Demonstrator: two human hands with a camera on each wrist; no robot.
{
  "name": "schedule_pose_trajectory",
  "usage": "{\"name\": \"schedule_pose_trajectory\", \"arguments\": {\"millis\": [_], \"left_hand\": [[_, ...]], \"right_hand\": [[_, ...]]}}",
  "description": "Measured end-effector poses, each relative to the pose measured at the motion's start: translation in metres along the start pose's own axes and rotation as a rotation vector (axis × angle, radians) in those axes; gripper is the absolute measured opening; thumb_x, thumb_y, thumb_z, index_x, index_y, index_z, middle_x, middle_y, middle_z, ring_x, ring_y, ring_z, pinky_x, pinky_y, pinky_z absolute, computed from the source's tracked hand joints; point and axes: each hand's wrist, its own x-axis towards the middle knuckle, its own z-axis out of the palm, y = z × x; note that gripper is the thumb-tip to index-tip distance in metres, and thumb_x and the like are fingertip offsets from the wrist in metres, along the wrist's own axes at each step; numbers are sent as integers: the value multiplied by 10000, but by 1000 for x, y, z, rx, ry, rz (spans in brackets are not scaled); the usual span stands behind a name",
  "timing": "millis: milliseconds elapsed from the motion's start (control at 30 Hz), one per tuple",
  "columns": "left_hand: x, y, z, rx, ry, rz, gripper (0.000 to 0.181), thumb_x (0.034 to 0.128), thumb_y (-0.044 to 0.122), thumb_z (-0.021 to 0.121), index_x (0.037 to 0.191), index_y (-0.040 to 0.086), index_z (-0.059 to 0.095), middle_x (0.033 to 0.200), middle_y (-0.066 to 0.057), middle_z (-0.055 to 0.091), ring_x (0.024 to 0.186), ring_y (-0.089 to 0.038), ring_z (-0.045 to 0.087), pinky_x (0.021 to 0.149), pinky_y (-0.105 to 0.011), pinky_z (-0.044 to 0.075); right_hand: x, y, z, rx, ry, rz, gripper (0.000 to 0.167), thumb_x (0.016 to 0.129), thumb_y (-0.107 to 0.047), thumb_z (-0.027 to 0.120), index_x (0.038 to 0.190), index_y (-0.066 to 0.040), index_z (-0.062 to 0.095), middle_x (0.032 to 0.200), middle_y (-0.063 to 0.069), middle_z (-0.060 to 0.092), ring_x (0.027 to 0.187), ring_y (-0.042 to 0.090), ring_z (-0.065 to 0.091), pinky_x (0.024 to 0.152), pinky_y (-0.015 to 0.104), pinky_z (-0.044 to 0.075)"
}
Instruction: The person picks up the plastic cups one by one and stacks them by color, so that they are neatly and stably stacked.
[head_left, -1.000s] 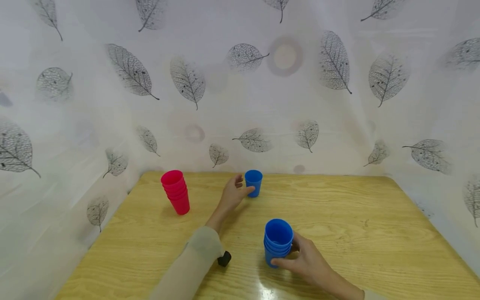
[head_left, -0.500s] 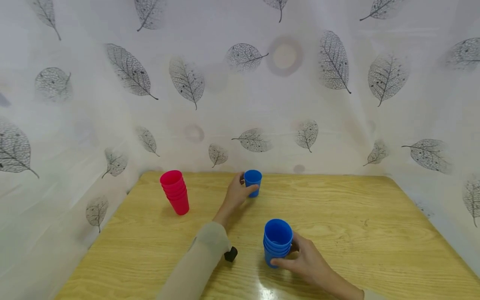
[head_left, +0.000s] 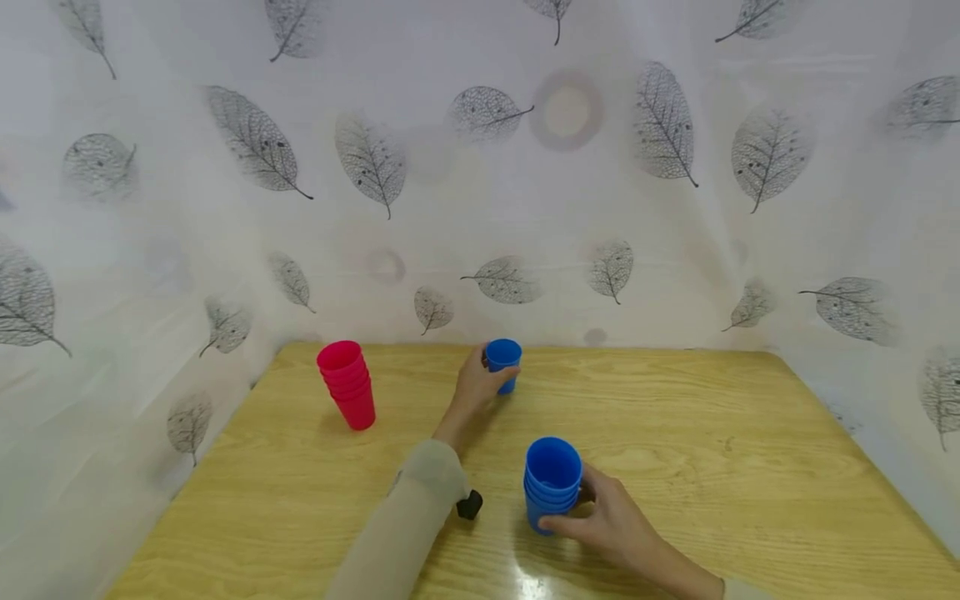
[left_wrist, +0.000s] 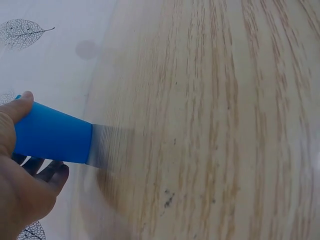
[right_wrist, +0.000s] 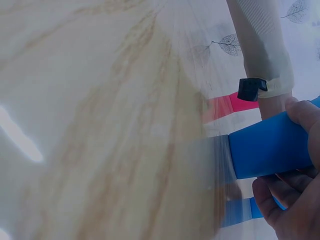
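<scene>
Near the back edge of the table stands a single blue cup (head_left: 504,354), upright. My left hand (head_left: 476,385) grips it from the left, thumb across the front; in the left wrist view the fingers curl round the cup (left_wrist: 55,132). Closer to me is a stack of several blue cups (head_left: 551,483), nested and upright. My right hand (head_left: 611,518) holds this stack from the right, low on its side, and in the right wrist view thumb and fingers lie on either side of the bottom cup (right_wrist: 272,147).
A stack of several red cups (head_left: 352,392) stands at the left on the wooden table (head_left: 675,433). Leaf-printed sheeting (head_left: 570,183) hangs behind the table and at both sides. A small black device (head_left: 470,505) sits at the left wrist.
My left hand has moved right and its thumb has come round the single blue cup, so that it now grips it. The right hand stays on the blue stack.
</scene>
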Motion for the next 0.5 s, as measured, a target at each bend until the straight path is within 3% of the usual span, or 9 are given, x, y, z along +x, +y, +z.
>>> {"name": "schedule_pose_trajectory", "arguments": {"millis": [333, 500], "left_hand": [[-5, 3, -8, 16, 4, 49, 662, 945, 237, 784, 1472, -14, 471, 1435, -214, 563, 1336, -369, 538, 1134, -508, 436], [-11, 2, -15, 35, -24, 78, 652, 942, 256, 785, 1461, -5, 487, 1418, -200, 578, 1321, -363, 549, 1127, -510, 443]], "right_hand": [[0, 0, -1, -16, -1, 9, 658, 832, -280, 889, 1348, -5, 586, 1189, 113, 715, 981, 131, 694, 811, 280, 585], [0, 1, 0, -8, -7, 11, 664, 834, -277, 887, 1355, -1, 580, 1192, 118, 712, 986, 135, 695, 815, 285, 587]]}}
